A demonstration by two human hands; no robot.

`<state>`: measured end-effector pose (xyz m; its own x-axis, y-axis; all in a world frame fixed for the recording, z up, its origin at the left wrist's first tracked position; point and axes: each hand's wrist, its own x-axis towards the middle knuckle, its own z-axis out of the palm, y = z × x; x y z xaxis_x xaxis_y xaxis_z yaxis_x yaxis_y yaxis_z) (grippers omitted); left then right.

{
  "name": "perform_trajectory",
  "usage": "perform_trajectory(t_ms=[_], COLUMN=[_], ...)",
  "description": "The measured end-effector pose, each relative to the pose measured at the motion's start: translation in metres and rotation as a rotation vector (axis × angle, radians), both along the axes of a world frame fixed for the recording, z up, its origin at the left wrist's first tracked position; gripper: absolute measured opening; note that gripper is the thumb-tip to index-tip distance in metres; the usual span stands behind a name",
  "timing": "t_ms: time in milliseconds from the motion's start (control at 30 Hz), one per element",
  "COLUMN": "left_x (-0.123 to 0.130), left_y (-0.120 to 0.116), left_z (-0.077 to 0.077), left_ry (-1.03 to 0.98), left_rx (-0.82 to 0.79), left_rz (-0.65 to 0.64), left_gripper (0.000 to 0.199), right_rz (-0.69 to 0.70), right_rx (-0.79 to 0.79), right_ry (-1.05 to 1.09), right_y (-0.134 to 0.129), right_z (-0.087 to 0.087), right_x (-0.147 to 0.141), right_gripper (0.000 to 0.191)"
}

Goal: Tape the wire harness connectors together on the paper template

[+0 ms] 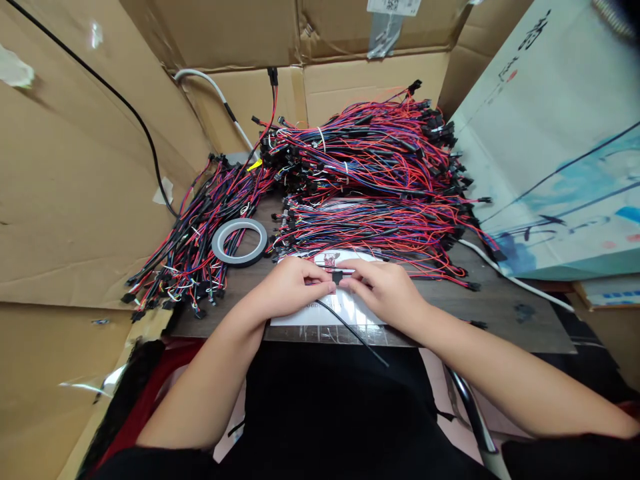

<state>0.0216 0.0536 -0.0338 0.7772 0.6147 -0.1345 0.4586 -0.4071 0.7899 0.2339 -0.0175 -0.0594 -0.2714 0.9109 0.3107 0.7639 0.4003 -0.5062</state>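
Over a white printed sheet (350, 310) near the table's front edge, my two hands meet fingertip to fingertip. A small dark square piece (338, 277) sits between them; whether it is tape or a connector I cannot tell. My left hand (295, 287) is closed in a pinch at its left side. From beneath those fingers a thin black cable (354, 331) slants down past the table edge. Thumb and forefinger of my right hand (383, 287) pinch the right side of the dark piece. Thin wires pass behind the fingers, partly hidden.
A roll of tape (240, 241) lies left of my hands. Beyond it spreads a heap of wire harnesses (193, 233). Large bundles of red, blue and black harnesses (370, 153) are stacked behind the sheet. Cardboard walls (90, 167) enclose the table; a white cable (515, 277) runs along the right.
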Motion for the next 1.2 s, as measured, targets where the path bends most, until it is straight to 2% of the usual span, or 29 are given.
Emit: perform_trajectory(t_ms=[67,267,400,600,733,867,1067,1200], left_x=[-0.001,0.0,0.001,-0.001,-0.003,-0.003,-0.002,-0.003], left_y=[0.001,0.0,-0.004,-0.009,-0.009,-0.008,-0.007,-0.006], left_z=[0.0,-0.002,-0.004,-0.006,-0.006,-0.006,-0.003,0.002], left_ry=[-0.011,-0.036,-0.022,-0.055,-0.026,-0.097,-0.097,-0.097], left_rx=[-0.04,-0.023,0.073,0.348,0.378,0.398,0.263,0.055], left_rz=[0.014,0.041,0.067,0.118,0.13,0.05,0.083,0.103], left_gripper=[0.034,0.03,0.023,0.016,0.014,0.015,0.015,0.017], right_rz=[0.041,0.131,0.098,0.104,0.119,0.148,0.177,0.202], right_rx=[0.022,0.192,0.209,0.218,0.22,0.196,0.117,0.091], right_ry=[0.015,-0.083,-0.184,-0.244,-0.259,-0.229,-0.178,-0.147], right_y=[0.0,0.005,0.008,0.008,0.009,0.009,0.005,0.001], right_z=[0.0,-0.001,-0.002,-0.002,-0.003,-0.008,-0.005,0.005], right_x=[0.002,0.001,-0.004,-0.006,-0.004,-0.003,-0.005,-0.009], right_gripper=[0.019,0.019,0.022,0.022,0.018,0.013,0.015,0.018])
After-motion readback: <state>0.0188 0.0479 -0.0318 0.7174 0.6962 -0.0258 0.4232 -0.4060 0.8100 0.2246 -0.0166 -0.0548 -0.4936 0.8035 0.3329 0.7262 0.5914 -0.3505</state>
